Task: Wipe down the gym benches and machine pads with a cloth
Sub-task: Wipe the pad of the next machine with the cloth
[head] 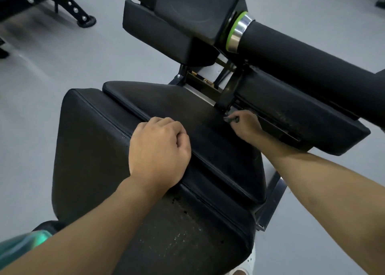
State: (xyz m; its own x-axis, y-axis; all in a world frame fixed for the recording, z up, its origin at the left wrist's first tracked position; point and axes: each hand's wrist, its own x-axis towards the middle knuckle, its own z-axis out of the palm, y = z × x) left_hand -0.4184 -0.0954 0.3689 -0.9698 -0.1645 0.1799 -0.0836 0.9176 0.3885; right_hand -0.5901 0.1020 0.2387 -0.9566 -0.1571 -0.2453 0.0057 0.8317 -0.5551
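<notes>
Pad [187, 229] black, pitted, right hand [245, 126] pinching cloth [230, 119]

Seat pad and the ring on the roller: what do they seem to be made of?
Seat pad: black vinyl or faux leather, likely; soft sheen, stitched seams, scuffed specks. Ring: polished metal, it seems; bright mirror-like glare, with a green band, perhaps plastic, beside it.

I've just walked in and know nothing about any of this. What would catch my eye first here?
Two bare arms reach over a gym machine. The left hand rests as a fist on the black pad in the middle, and the right hand pinches a small grey thing by the metal frame. At the upper right, a thick black roller with a bright green ring stands out.
</notes>
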